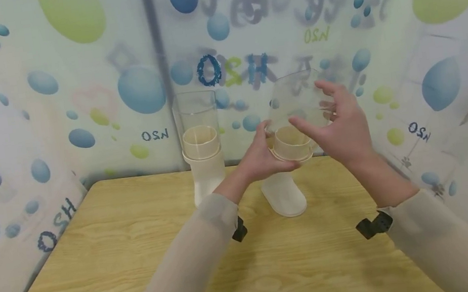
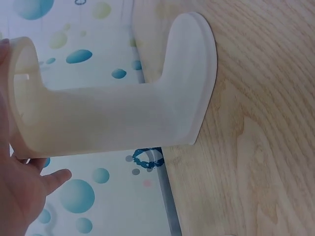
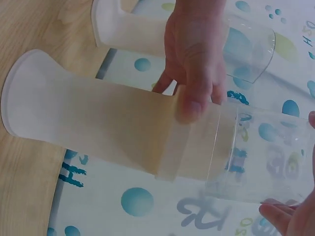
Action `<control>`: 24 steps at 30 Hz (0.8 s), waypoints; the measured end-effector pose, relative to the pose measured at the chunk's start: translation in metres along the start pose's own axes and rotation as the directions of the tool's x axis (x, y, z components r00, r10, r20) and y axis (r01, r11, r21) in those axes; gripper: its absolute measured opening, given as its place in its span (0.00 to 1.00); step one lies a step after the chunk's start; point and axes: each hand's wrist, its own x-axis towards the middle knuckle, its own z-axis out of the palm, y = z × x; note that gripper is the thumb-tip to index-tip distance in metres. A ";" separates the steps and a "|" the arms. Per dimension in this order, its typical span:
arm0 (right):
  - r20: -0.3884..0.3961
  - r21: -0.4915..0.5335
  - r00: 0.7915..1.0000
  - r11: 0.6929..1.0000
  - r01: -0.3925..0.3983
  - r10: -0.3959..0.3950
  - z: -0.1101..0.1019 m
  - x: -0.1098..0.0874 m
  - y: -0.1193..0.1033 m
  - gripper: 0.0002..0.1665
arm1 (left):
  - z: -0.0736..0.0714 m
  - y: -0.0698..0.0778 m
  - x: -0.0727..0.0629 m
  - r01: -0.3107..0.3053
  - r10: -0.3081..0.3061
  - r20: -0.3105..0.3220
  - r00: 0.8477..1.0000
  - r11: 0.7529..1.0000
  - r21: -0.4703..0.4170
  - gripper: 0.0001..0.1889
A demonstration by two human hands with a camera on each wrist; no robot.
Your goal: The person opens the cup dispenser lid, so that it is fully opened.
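A cream plastic stand (image 1: pixel 285 197), with a boot-like foot and a wide collar, is at the right on the table. My left hand (image 1: pixel 256 160) grips it just below the collar; in the right wrist view that hand's thumb lies on the collar (image 3: pixel 170 142). Above sits a clear plastic container (image 1: pixel 294 95), its lower end around the cream inner ring (image 1: pixel 292 138). My right hand (image 1: pixel 345 125) holds the container from the right, thumb in front and fingers behind. In the left wrist view the stand (image 2: pixel 113 118) shows its hollow back.
Left of the held one, a matching cream stand (image 1: pixel 208 172) stands upright with a clear container (image 1: pixel 195 109) on top. Both are near the back edge of the wooden table (image 1: pixel 143 268). Patterned curtains (image 1: pixel 98 105) rise close behind and at both sides.
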 end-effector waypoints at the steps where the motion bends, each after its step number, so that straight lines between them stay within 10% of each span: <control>1: -0.014 0.011 1.000 1.000 0.005 -0.005 -0.002 0.000 -0.001 0.50 | -0.001 0.000 0.001 0.002 -0.002 0.008 1.000 1.000 -0.001 0.72; 14: -0.104 -0.012 0.994 1.000 -0.029 0.027 -0.033 0.001 -0.003 0.50 | -0.015 -0.004 0.003 0.043 -0.039 0.109 0.993 0.998 -0.040 0.69; 24: -0.136 -0.011 0.977 0.985 -0.170 0.166 -0.067 -0.006 0.012 0.48 | 0.009 -0.008 -0.012 0.106 -0.111 -0.088 0.990 0.992 -0.065 0.69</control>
